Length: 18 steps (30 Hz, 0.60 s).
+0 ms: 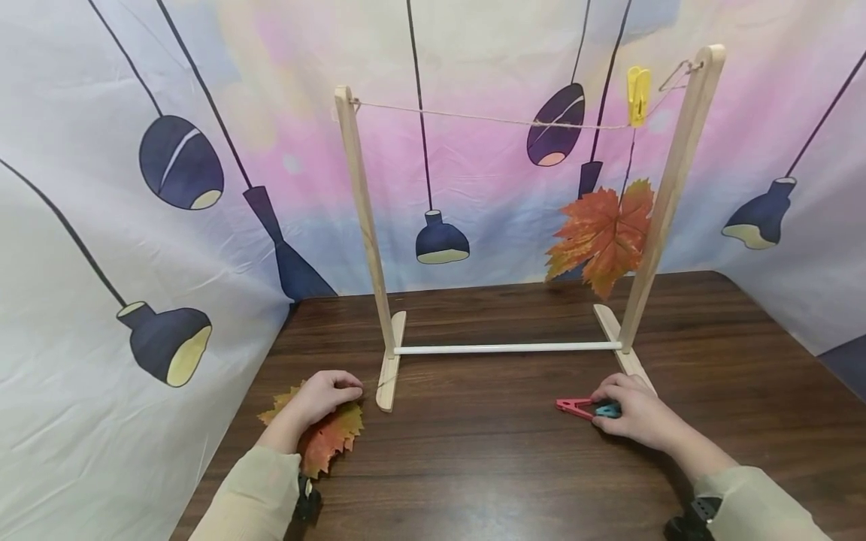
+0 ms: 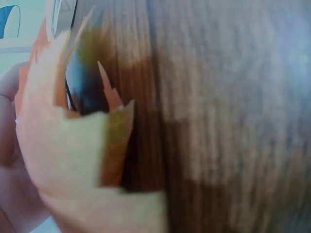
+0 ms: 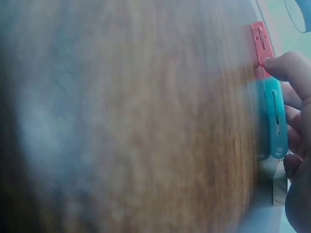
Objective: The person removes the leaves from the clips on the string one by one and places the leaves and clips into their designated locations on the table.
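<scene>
An orange-and-yellow maple leaf (image 1: 331,439) is in my left hand (image 1: 322,397). Thumb and fingers pinch it near its thin stem, which points toward the rack's left foot. In the left wrist view the leaf (image 2: 82,155) fills the near side and covers part of the hand. My right hand (image 1: 636,412) is low over the table at the right, its thumb and index finger pinching a red clothespin (image 1: 573,407). A teal clothespin (image 1: 607,410) lies under the same fingers; in the right wrist view the teal clothespin (image 3: 276,119) sits end to end with the red one.
A wooden rack with a left post (image 1: 365,218), a right post (image 1: 673,195) and a white bottom bar (image 1: 507,349) stands on the brown table (image 1: 487,466). From its string (image 1: 473,116), a yellow clothespin (image 1: 637,96) holds another maple leaf (image 1: 602,233) by the stem. Printed cloth hangs behind.
</scene>
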Each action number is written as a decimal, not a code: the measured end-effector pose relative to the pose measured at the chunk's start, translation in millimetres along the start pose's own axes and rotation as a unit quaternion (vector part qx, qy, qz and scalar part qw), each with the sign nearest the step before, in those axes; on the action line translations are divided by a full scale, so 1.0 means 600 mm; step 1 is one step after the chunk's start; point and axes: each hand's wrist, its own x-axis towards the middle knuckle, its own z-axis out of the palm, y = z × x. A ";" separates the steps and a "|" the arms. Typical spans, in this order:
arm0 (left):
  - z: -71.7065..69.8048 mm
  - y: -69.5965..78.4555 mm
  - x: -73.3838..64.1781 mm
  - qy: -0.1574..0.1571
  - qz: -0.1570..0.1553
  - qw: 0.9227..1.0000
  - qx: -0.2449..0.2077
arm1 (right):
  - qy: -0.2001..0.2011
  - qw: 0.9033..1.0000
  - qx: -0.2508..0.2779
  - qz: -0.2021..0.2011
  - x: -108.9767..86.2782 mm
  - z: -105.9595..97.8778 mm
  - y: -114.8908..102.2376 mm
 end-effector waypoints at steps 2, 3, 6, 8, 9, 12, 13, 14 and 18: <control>-0.001 0.004 0.000 0.006 -0.001 1.000 -0.004 | -0.003 1.000 0.004 0.006 -0.001 -0.001 0.000; -0.002 0.007 0.000 0.009 -0.001 1.000 -0.004 | -0.003 1.000 0.006 0.009 -0.001 -0.001 0.001; -0.005 0.011 0.001 0.011 0.001 1.000 -0.007 | 0.001 1.000 0.013 0.013 -0.001 -0.002 0.004; -0.007 0.014 0.001 0.012 0.000 1.000 -0.014 | 0.006 1.000 0.018 0.007 -0.001 -0.003 0.005; -0.009 0.015 0.002 0.011 -0.001 1.000 -0.020 | 0.008 1.000 0.022 0.004 -0.001 -0.003 0.006; -0.013 0.019 0.002 0.012 0.003 1.000 -0.028 | 0.014 0.999 0.033 -0.002 -0.001 -0.006 0.008; -0.014 0.020 0.002 0.014 0.003 0.999 -0.029 | 0.014 0.999 0.037 0.000 -0.001 -0.007 0.008; -0.016 0.021 0.003 0.014 0.008 1.000 -0.025 | 0.013 0.999 0.040 0.004 -0.001 -0.009 0.009; -0.020 0.027 0.005 0.021 0.016 1.000 -0.009 | 0.007 0.999 0.048 0.023 0.001 -0.016 0.010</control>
